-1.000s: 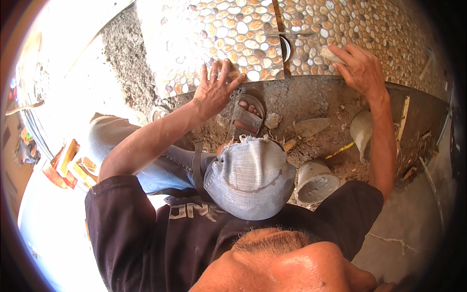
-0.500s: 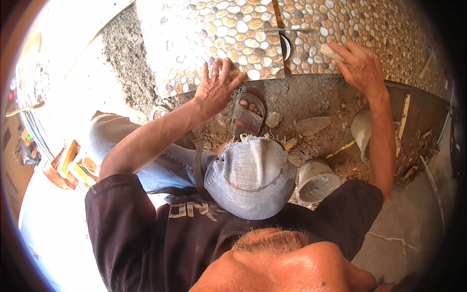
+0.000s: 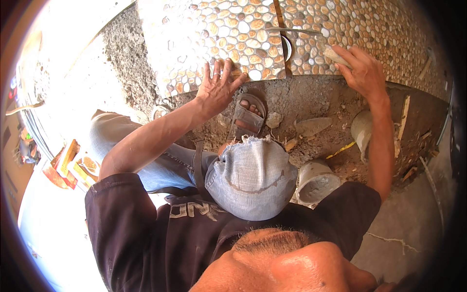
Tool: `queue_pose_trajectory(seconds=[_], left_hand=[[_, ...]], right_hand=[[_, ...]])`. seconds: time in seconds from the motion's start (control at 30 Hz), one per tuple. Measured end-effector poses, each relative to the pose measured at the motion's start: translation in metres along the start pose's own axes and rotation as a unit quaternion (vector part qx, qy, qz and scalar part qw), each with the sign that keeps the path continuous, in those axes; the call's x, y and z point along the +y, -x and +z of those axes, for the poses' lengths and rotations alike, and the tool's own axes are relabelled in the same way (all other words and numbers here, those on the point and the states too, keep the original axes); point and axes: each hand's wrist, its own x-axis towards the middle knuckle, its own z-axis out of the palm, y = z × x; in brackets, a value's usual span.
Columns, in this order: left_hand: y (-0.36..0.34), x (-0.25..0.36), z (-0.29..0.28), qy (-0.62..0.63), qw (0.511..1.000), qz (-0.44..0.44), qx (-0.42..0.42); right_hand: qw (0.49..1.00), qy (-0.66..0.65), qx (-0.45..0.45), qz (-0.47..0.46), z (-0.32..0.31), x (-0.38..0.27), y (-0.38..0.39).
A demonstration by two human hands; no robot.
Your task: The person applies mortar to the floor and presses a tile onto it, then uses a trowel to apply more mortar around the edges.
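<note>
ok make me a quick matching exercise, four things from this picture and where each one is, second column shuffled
Things:
1. left hand
2. right hand
3. sandal
4. bucket

Places:
A. on the dirt, just below the pebble tile's edge
B. spread flat on the pebble tile
C. beside the bent knee, on the dirt
D. gripping a small tool at the tile edge

Pairs: 1-B, 2-D, 3-A, 4-C

head: worn on head; faces steeply down; close over pebble tiles (image 3: pixel 340 29); single view
</note>
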Motion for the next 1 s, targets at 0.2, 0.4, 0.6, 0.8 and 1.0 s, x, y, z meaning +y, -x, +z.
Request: queue_pose_trajectory(seconds=[0.2, 0.4, 0.6, 0.8, 1.0], left_hand=[[0.001, 0.001, -0.001, 0.001, 1.0, 0.0, 0.007], [0.0, 0.001, 0.001, -0.004, 1.0, 0.001, 0.007], [0.002, 0.001, 0.001, 0.005, 0.999, 0.011, 0.031], [0.002, 0.001, -0.001, 0.006, 1.0, 0.005, 0.022], [0.001, 0.001, 0.0, 0.011, 0.999, 0.008, 0.03]], right_hand=[[1.0, -0.002, -0.012, 0.002, 0.009, -0.001, -0.003], [1.0, -0.016, 0.004, 0.017, 0.008, 0.005, 0.012], [0.999, -0.026, 0.014, 0.019, 0.006, -0.002, 0.009], [1.0, -0.008, -0.011, 0.025, 0.009, -0.006, 0.003], [0.999, 0.015, 0.0, -0.036, 0.006, -0.012, -0.012]])
